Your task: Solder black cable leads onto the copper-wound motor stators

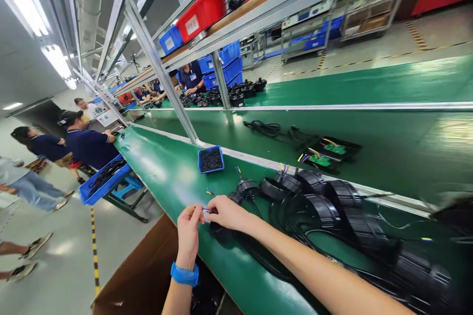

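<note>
My left hand (pixel 189 230), with a blue band (pixel 185 274) on its wrist, pinches the end of some thin coloured wires (pixel 206 210) above the green bench. My right hand (pixel 228 212) is closed on the same wires, just right of the left one. Below the right hand sits a black round housing (pixel 220 231), partly hidden by it. Several more black housings (pixel 273 189) with black cables and coloured wire ends lie along the bench to the right. The wires' tips are too small to make out.
A small blue bin (pixel 211 159) of black parts stands ahead on the bench (pixel 173 157). An open cardboard box (pixel 140 266) is below left. Green circuit boards (pixel 320 158) lie on the belt beyond the metal rail. Co-workers (pixel 90 142) are at far left.
</note>
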Demonstrator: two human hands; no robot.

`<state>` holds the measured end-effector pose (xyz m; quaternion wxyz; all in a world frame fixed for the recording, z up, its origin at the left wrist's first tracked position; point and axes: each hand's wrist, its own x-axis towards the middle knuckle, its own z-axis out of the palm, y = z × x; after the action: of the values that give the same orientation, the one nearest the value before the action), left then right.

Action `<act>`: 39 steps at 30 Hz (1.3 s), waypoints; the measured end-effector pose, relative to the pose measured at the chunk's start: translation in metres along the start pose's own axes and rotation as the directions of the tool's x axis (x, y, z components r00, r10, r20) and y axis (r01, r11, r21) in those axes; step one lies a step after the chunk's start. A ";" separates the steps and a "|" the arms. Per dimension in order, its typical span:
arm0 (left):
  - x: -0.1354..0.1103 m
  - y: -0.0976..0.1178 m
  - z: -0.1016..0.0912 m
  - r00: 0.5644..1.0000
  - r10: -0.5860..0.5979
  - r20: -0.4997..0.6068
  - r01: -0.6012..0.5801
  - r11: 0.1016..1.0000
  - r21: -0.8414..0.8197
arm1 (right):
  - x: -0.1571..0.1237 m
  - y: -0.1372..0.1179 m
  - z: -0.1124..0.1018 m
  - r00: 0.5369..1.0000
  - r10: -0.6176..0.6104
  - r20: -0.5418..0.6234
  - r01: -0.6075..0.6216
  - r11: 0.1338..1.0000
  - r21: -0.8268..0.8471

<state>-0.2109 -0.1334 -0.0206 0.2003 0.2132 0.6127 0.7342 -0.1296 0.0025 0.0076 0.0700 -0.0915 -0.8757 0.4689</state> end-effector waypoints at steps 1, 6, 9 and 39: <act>0.001 0.000 0.000 1.000 -0.003 0.003 0.003 1.000 -0.006 | -0.002 -0.001 -0.002 1.000 0.000 0.001 0.000 0.999 -0.038; -0.003 -0.006 0.005 0.999 -0.023 -0.023 0.022 0.999 -0.045 | -0.009 -0.009 -0.010 1.000 0.003 0.029 0.002 0.987 -0.162; -0.005 -0.011 0.012 0.999 -0.021 -0.040 0.019 0.999 -0.037 | -0.010 -0.012 -0.013 0.999 0.003 0.053 0.007 0.981 -0.194; 0.156 0.017 0.015 0.999 -0.015 0.034 -0.009 0.792 0.611 | -0.011 -0.006 -0.030 0.994 -0.022 0.103 0.037 0.988 -0.147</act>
<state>-0.3320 -0.0374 0.0094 0.1332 0.2789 0.8133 0.4929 -0.1134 0.0210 0.0283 0.0258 -0.0596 -0.9120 0.4051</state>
